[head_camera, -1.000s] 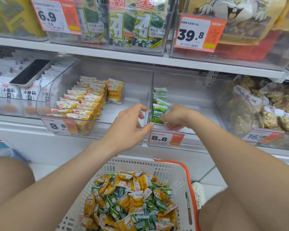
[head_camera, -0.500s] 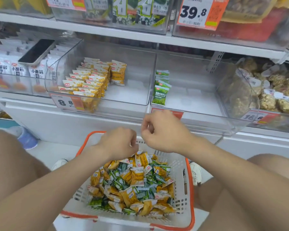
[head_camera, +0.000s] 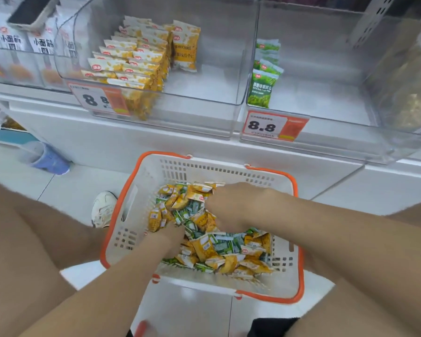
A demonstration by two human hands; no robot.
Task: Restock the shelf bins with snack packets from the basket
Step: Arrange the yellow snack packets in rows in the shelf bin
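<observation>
A white basket with an orange rim (head_camera: 204,167) stands on the floor below the shelf, holding a heap of yellow and green snack packets (head_camera: 212,249). My left hand (head_camera: 167,239) reaches into the near left of the heap, its fingertips buried among packets. My right hand (head_camera: 231,205) lies on the far side of the heap with its fingers bent down into it; what they hold is hidden. On the shelf, a clear bin (head_camera: 204,98) holds rows of yellow packets (head_camera: 136,59). The clear bin (head_camera: 326,105) to its right holds a short row of green packets (head_camera: 263,76).
An 8.8 price tag (head_camera: 275,126) hangs on the right bin's front. A phone (head_camera: 32,8) lies on white packets (head_camera: 15,42) at the far left. Brown bagged snacks (head_camera: 411,81) fill the far-right bin. A white shoe (head_camera: 103,207) and a blue cup (head_camera: 50,159) are on the floor.
Both hands came down from the shelf bins, passed over the basket, and now dig into the packet heap. My view has tilted downward.
</observation>
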